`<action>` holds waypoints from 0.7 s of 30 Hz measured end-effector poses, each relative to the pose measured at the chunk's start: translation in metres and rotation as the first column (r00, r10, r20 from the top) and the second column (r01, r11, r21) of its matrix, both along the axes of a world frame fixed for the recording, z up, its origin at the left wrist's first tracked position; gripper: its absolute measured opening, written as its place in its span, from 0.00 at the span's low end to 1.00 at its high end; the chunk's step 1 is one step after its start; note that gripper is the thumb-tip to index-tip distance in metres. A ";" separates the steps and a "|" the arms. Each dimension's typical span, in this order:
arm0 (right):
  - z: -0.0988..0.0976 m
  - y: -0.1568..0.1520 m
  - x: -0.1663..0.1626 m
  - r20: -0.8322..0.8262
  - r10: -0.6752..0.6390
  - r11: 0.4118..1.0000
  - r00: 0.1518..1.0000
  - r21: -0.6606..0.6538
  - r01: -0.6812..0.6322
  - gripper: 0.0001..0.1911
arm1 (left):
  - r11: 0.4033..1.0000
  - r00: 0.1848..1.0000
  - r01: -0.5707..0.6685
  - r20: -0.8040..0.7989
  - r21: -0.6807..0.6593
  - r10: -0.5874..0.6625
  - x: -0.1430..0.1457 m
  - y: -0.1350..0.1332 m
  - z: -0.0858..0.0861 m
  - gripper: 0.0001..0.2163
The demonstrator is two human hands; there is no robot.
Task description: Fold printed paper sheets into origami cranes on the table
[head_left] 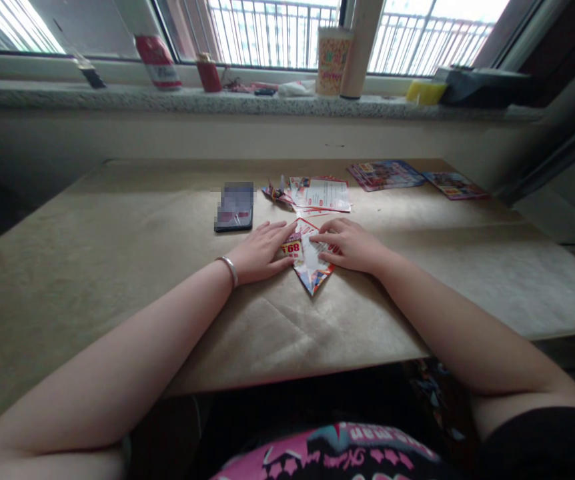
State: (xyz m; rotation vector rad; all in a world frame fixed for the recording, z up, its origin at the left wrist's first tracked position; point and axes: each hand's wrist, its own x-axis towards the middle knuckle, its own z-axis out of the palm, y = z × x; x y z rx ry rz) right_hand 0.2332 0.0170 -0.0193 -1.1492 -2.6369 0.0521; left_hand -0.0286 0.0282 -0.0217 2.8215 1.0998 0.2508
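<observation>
A folded sheet of printed paper [312, 261] lies flat on the table, creased into a kite shape with its point toward me. My left hand [266, 250] rests along its left edge, fingers stretched out and a silver bangle on the wrist. On the right side my right hand [350, 245] presses down, fingers apart and slightly bent, their tips on the paper. Just beyond the folded sheet are more printed sheets [323, 193] and a small folded paper piece [278, 193].
A phone-like dark device [235, 208], partly blurred out, lies left of the papers. Printed flyers [386, 175] are at the back right of the table [117, 267]. On the windowsill [127, 100] stand a red can [158, 61], a patterned cup [332, 61] and a yellow object [425, 92].
</observation>
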 end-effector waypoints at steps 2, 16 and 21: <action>0.001 0.000 -0.001 0.014 -0.003 1.000 1.000 0.006 0.003 0.22 | 0.999 0.998 0.041 0.054 0.008 -0.042 0.000 0.000 0.000 0.34; 0.007 -0.003 0.001 0.105 -0.010 0.999 0.994 0.034 0.006 0.22 | 0.986 0.979 0.166 0.124 -0.009 -0.164 -0.018 0.000 0.018 0.15; 0.007 -0.001 0.008 0.082 -0.021 1.000 0.996 -0.002 0.021 0.20 | 0.972 0.973 0.222 0.056 0.072 -0.226 -0.019 -0.001 0.019 0.12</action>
